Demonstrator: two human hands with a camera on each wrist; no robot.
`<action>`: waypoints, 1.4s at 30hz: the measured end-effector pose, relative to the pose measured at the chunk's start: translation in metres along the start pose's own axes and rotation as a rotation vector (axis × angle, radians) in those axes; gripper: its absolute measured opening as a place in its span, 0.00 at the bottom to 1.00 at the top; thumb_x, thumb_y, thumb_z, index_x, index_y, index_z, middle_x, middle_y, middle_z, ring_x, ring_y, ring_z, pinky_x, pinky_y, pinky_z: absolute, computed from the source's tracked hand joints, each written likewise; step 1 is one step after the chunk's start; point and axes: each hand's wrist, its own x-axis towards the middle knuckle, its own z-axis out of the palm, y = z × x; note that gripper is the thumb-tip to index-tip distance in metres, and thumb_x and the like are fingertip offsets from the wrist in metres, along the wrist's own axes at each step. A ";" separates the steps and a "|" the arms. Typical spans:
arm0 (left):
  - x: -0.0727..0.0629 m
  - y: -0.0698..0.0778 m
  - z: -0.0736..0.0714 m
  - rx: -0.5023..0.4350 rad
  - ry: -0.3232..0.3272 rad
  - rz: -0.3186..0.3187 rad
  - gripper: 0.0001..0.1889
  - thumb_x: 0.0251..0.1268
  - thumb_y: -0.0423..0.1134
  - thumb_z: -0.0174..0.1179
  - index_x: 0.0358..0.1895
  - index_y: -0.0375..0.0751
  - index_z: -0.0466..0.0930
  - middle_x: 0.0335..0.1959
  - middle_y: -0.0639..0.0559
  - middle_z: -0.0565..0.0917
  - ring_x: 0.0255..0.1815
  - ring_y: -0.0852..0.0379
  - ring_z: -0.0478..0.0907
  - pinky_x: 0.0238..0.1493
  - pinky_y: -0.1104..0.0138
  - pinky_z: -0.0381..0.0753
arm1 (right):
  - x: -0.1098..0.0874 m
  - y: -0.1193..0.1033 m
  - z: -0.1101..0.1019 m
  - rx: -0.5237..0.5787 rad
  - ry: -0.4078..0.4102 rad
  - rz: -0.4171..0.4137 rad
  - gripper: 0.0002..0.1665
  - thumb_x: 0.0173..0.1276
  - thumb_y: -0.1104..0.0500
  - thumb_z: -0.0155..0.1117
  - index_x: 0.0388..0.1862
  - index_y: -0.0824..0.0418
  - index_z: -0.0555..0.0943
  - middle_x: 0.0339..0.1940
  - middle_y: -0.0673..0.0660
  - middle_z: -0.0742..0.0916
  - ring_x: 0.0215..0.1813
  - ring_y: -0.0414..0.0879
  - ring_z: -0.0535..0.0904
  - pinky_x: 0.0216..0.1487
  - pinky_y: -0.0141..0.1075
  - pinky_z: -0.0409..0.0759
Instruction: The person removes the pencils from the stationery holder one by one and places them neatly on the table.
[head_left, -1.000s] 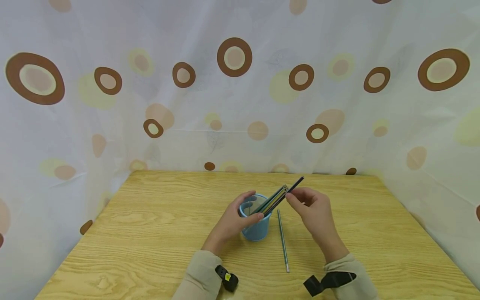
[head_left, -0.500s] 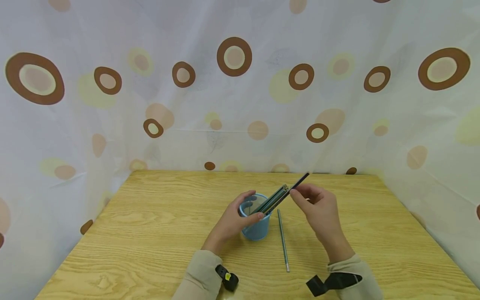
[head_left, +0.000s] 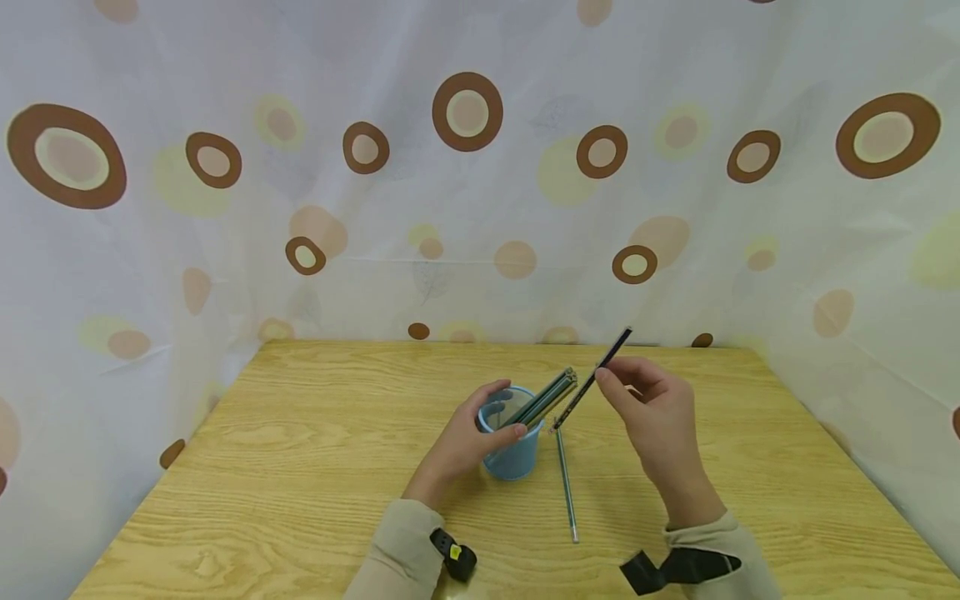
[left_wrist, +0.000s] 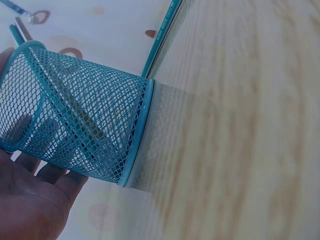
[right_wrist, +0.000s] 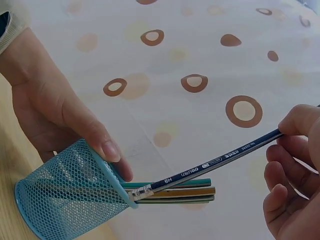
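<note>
My left hand (head_left: 465,442) grips a light blue mesh pencil cup (head_left: 513,461) standing on the table, its thumb at the rim. Several pencils (head_left: 546,400), mostly green, lean out of the cup toward the right. Between thumb and fingers, my right hand (head_left: 660,417) pinches a dark blue pencil (right_wrist: 220,162) marked HB. That pencil slants in the air right of the cup, with its silver and white eraser end (right_wrist: 141,192) pointing down and overlapping the rim in the right wrist view. A lone green pencil (head_left: 566,487) lies on the table right of the cup.
The wood-grain table (head_left: 300,467) extends on all sides of the cup. A pale curtain (head_left: 480,200) with brown rings hangs behind the table and along both its sides. Each sleeved forearm wears a black strap (head_left: 697,567) with a small camera.
My right hand has moved up and to the right, drawing the dark blue pencil out of the cup, so its lower end now shows. My left hand and the cup stay in place.
</note>
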 end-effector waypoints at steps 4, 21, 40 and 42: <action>0.000 0.000 -0.001 0.000 -0.002 0.008 0.35 0.63 0.52 0.68 0.72 0.67 0.63 0.72 0.58 0.65 0.72 0.51 0.61 0.65 0.45 0.64 | 0.000 -0.002 -0.001 0.011 0.004 0.003 0.12 0.68 0.62 0.68 0.44 0.72 0.84 0.37 0.49 0.87 0.42 0.44 0.81 0.43 0.30 0.79; -0.002 0.005 0.000 -0.016 -0.004 -0.005 0.36 0.64 0.48 0.67 0.74 0.62 0.62 0.72 0.53 0.65 0.72 0.47 0.61 0.65 0.43 0.64 | 0.000 0.010 -0.003 -0.046 -0.038 0.049 0.15 0.70 0.59 0.67 0.45 0.72 0.84 0.36 0.49 0.87 0.38 0.41 0.80 0.39 0.30 0.79; 0.000 0.000 0.000 0.017 0.002 0.012 0.35 0.63 0.53 0.67 0.73 0.66 0.63 0.72 0.58 0.65 0.73 0.51 0.60 0.65 0.45 0.64 | 0.001 0.044 -0.007 -0.186 -0.136 0.190 0.19 0.72 0.53 0.65 0.50 0.67 0.84 0.43 0.60 0.86 0.41 0.45 0.81 0.39 0.32 0.80; 0.000 0.000 0.000 0.018 0.001 0.014 0.35 0.63 0.53 0.67 0.73 0.66 0.63 0.72 0.58 0.65 0.73 0.51 0.60 0.65 0.45 0.64 | 0.001 0.045 -0.007 -0.186 -0.139 0.207 0.19 0.72 0.54 0.65 0.50 0.68 0.84 0.43 0.60 0.86 0.42 0.45 0.81 0.39 0.32 0.80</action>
